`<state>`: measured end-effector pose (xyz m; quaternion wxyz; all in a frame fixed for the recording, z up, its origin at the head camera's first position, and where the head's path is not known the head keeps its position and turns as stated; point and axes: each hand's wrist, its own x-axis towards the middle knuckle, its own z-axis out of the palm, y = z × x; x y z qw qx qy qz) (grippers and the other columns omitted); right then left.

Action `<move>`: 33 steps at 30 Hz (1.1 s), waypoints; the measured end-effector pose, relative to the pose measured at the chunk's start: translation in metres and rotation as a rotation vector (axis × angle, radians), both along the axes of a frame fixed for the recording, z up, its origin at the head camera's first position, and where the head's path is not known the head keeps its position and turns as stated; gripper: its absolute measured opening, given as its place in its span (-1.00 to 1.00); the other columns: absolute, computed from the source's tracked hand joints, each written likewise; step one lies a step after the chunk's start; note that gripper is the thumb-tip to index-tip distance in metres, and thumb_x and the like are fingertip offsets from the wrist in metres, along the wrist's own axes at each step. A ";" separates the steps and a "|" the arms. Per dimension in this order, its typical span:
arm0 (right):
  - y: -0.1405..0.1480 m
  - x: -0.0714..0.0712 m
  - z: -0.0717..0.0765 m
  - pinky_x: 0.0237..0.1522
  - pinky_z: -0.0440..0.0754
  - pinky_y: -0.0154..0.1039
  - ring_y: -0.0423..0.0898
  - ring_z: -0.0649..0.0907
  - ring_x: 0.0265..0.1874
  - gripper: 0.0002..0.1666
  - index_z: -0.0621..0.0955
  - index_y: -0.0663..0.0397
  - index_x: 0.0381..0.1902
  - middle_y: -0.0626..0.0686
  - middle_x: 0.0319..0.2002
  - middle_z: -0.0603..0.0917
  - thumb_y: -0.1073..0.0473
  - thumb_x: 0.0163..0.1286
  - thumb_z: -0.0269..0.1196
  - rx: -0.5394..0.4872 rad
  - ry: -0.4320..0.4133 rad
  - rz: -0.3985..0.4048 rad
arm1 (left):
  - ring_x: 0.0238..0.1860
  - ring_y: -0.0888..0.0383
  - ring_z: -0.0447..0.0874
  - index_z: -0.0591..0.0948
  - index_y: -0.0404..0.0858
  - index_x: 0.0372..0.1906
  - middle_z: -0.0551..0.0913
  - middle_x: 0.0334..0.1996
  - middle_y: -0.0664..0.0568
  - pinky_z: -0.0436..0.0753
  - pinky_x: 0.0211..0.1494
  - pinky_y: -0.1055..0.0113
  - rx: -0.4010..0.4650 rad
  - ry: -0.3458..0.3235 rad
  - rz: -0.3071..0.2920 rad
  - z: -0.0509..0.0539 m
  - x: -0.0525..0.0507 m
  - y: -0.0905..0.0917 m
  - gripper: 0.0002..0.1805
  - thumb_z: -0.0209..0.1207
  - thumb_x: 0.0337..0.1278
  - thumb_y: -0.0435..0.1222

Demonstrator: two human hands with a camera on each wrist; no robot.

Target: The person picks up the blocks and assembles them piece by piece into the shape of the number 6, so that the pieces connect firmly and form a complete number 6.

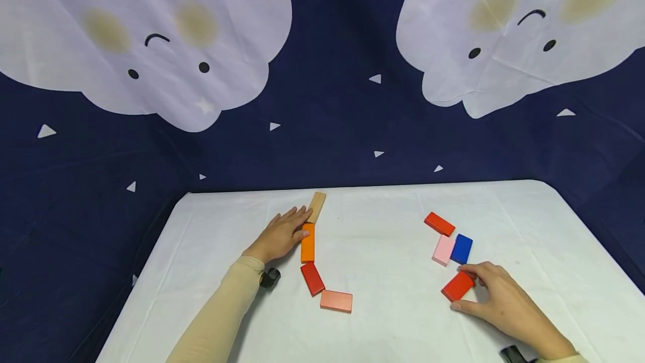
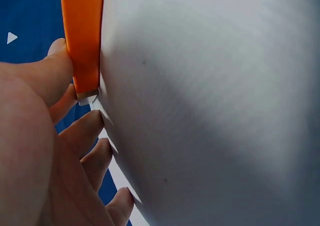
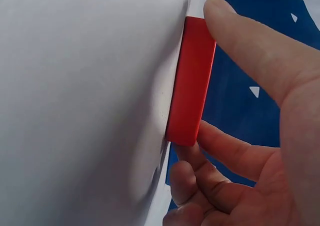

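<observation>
At the right, my right hand (image 1: 504, 301) holds a red block (image 1: 457, 286) by its ends between thumb and fingers; the right wrist view shows the same red block (image 3: 191, 80) with the thumb at its upper end. My left hand (image 1: 283, 235) lies with fingers extended beside an orange block (image 1: 308, 243), thumb touching it, fingertips by a natural wood block (image 1: 317, 206). Seen from the left wrist, the thumb rests against the orange block (image 2: 83, 35). Below the orange block, a darker red block (image 1: 312, 279) and a salmon block (image 1: 336, 301) continue the curved line.
Ahead of my right hand lie a pink block (image 1: 443, 250), a blue block (image 1: 461, 249) beside it, and another red block (image 1: 439, 223) behind them. They rest on a white-covered table (image 1: 383, 240). A dark blue cloth (image 1: 337, 71) with white clouds hangs behind it.
</observation>
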<state>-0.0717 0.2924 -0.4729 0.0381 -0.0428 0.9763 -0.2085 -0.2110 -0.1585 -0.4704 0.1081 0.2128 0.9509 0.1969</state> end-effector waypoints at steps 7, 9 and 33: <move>-0.007 0.002 0.001 -0.18 0.55 0.00 -0.05 0.49 -0.20 0.04 0.63 0.17 0.09 0.01 -0.19 0.60 -0.50 -0.12 0.50 -0.003 0.068 -0.004 | 0.58 -0.07 0.02 0.22 -0.12 0.58 0.21 0.54 -0.06 -0.04 0.56 -0.18 0.012 0.013 -0.003 0.000 0.000 0.000 -0.35 -0.01 0.54 -0.02; -0.010 0.002 0.002 -0.17 0.55 0.00 -0.04 0.49 -0.20 0.04 0.63 0.17 0.10 0.02 -0.18 0.60 -0.51 -0.11 0.49 -0.010 0.070 -0.004 | 0.58 -0.07 0.01 0.22 -0.12 0.58 0.20 0.54 -0.06 -0.05 0.56 -0.18 0.013 0.012 -0.002 0.000 0.000 0.000 -0.35 -0.01 0.54 -0.02; -0.068 -0.002 0.009 -0.02 0.63 0.04 -0.10 0.56 -0.07 -0.10 0.66 0.06 0.03 -0.02 -0.01 0.64 -0.46 -0.07 0.51 -0.076 0.127 0.082 | 0.58 -0.06 0.00 0.21 -0.11 0.58 0.20 0.55 -0.06 -0.06 0.56 -0.18 0.009 0.005 0.002 0.001 0.001 0.001 -0.35 -0.01 0.54 -0.02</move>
